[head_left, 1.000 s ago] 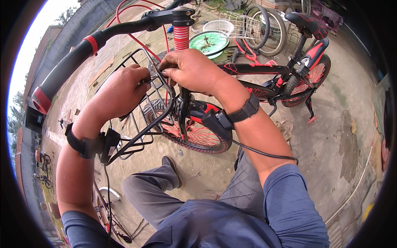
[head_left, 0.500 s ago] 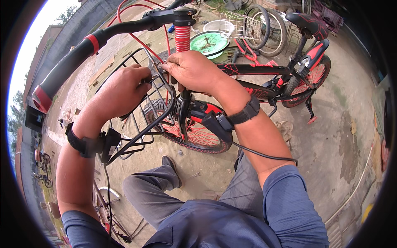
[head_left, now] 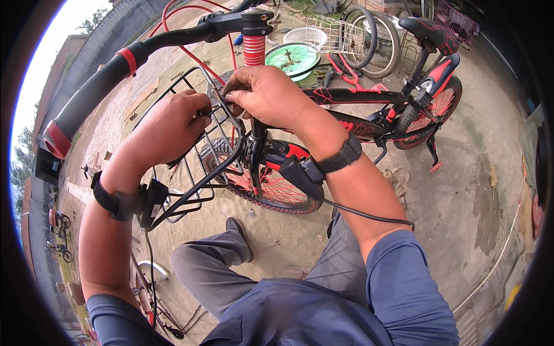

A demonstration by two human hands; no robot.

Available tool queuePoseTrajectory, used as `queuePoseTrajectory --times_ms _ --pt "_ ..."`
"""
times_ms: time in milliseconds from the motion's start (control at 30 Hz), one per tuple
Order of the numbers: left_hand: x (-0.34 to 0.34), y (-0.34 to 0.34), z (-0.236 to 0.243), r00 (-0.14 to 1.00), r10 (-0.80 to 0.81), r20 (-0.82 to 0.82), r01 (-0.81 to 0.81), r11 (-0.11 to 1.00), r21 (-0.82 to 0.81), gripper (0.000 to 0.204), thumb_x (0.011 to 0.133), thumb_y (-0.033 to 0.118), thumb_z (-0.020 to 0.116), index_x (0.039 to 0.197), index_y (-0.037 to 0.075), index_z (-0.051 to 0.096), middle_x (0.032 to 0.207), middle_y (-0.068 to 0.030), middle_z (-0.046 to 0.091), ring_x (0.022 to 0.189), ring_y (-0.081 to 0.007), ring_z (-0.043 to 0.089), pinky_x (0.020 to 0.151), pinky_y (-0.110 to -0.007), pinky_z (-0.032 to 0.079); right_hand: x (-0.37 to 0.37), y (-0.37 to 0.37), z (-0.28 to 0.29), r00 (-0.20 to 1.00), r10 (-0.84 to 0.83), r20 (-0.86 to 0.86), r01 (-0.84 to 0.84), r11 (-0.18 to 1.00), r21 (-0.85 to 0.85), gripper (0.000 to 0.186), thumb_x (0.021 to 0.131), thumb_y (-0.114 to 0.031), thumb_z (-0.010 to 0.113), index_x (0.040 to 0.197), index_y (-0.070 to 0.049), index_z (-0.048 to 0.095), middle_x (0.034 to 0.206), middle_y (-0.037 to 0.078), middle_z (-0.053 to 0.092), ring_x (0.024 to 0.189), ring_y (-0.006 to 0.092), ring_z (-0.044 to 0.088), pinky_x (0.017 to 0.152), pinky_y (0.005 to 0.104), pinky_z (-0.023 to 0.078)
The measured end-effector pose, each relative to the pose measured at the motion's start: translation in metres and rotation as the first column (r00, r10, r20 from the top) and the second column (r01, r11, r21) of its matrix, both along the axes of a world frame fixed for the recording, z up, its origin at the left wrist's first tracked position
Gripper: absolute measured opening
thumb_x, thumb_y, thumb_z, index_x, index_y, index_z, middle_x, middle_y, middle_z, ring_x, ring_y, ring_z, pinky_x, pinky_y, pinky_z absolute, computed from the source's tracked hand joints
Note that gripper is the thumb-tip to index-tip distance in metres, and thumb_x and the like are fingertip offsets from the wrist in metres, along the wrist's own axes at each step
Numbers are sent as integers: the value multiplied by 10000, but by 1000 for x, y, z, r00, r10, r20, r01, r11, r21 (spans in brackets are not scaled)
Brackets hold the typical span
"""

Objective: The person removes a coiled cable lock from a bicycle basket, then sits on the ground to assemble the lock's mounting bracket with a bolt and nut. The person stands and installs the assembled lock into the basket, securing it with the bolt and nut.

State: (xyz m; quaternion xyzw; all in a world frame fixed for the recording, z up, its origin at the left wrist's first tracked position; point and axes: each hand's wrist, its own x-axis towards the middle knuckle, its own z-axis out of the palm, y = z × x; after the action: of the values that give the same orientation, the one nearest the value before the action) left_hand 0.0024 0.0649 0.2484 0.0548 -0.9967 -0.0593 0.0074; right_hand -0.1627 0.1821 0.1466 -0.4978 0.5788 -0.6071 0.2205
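A black and red bicycle (head_left: 355,98) stands before me, with a black wire basket (head_left: 202,193) at its front, below the handlebar (head_left: 101,92). My left hand (head_left: 167,127) reaches over the basket with its fingers curled at the bars on the handlebar side; what they grip is hidden. My right hand (head_left: 271,95) is closed at the basket's back edge, just under the red-ringed steerer column (head_left: 254,51). Its thumb and fingers pinch together on something too small to make out. Red cables (head_left: 202,64) run down close by the fingers.
Under the basket is the front wheel (head_left: 283,193) with red spokes. Behind stand a green-covered wheel (head_left: 292,60), a white wire basket (head_left: 336,36) and loose tyres (head_left: 375,46). A cable hangs from each wrist strap. Bicycle parts (head_left: 156,294) lie at lower left.
The fingers of my right hand have turned and curled in more at the basket's back edge. My left hand stays in nearly the same place.
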Motion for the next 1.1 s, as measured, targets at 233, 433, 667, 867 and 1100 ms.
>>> queuePoseTrajectory --times_ms 233,433,667,867,1100 --pt "1 1 2 1000 4 0 -4 1000 -20 150 907 84 656 987 -42 642 953 -235 642 962 -434 629 862 -497 496 -1 1 -2 951 -75 -299 70 997 -27 185 957 -60 650 1107 22 720 886 104 758 767 153 713 709 308 564" --pt "0 0 2 1000 16 14 -16 1000 -23 155 909 90 659 991 -40 643 963 -232 645 970 -433 630 864 -497 496 -1 3 -2 923 -116 -367 89 992 -89 205 932 -129 671 1081 -9 745 894 140 757 790 233 717 755 358 568" --pt "0 -1 0 1000 8 2 -7 1000 -20 158 908 91 660 995 -40 647 966 -230 646 966 -431 632 858 -497 497 -1 3 0 944 -108 -311 88 993 -78 184 943 -86 660 1075 25 727 865 132 756 745 194 715 727 334 566" --pt "0 -2 2 998 41 45 -40 999 -11 165 906 103 657 1006 -29 657 957 -239 672 946 -434 644 840 -494 507 1 1 1 866 -172 -469 164 985 -60 212 889 -180 710 1051 -54 764 971 184 756 914 364 726 833 444 577" --pt "4 -14 -4 999 37 -11 -36 993 116 220 930 128 639 1079 -33 653 921 -227 703 878 -405 675 801 -460 524 4 1 -1 898 -189 -398 163 982 -97 224 869 -152 702 1053 -40 762 970 186 757 925 361 729 852 443 581"
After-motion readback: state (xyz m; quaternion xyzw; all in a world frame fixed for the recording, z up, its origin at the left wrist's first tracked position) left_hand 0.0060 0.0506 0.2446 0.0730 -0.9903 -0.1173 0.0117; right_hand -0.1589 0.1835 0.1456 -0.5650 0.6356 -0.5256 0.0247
